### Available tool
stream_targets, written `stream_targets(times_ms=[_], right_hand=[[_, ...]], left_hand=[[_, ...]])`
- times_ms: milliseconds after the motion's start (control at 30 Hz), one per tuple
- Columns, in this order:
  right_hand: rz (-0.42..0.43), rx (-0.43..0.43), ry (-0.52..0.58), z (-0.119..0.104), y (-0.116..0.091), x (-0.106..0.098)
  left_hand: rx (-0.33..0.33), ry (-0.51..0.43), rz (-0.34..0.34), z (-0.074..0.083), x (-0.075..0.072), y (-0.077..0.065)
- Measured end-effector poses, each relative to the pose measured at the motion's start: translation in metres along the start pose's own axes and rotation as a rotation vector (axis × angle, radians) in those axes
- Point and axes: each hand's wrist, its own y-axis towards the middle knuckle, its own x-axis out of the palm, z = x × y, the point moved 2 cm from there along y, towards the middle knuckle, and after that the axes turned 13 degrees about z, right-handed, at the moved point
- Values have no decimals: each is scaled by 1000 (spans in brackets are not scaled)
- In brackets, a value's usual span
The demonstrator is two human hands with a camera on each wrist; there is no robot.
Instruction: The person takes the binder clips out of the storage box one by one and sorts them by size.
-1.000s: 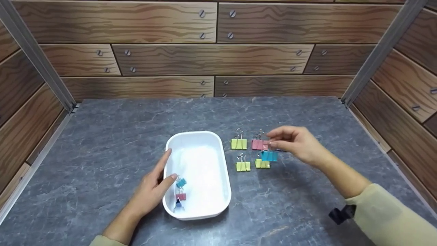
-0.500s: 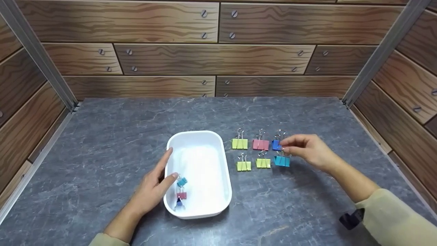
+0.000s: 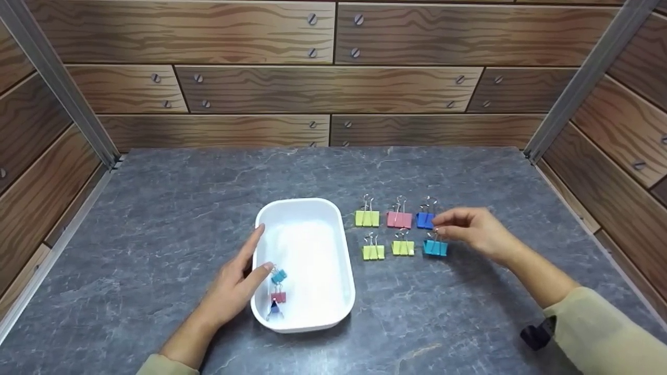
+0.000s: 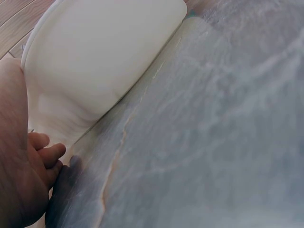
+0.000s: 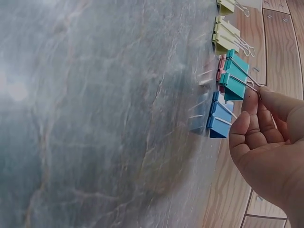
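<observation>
- L side of tub [image 3: 318, 281] is held by L hand [image 3: 232, 289]: thumb bent over rim, fingers laid outside.
- Teal clip [image 3: 435, 248], R of tub, is pinched by its wires btwn thumb & fingers of R hand [image 3: 482, 234].
- Can't be told if table [image 3: 208, 182] is touched by teal clip.
- Back row, R of tub: lime clip [image 3: 360, 220], pink clip [image 3: 399, 221] & blue clip [image 3: 423, 222] are lined up.
- Front row, R of tub: 2 lime clips [image 3: 373, 253] are seen, w/ teal clip farthest from tub.
- In tub, by L wall: 3 sm. clips [image 3: 279, 276] are seen.

Left hand [image 3: 231, 287] grips, thumb [image 3: 256, 277] spread wide; right hand [image 3: 483, 235] pinches, fingers [image 3: 456, 213] bent.
</observation>
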Motion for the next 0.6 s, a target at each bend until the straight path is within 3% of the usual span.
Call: stream_targets(times_ms=[600], right_hand=[[-44, -11, 47, 8, 1, 0]], left_hand=[[-11, 8, 3, 0, 0, 1]])
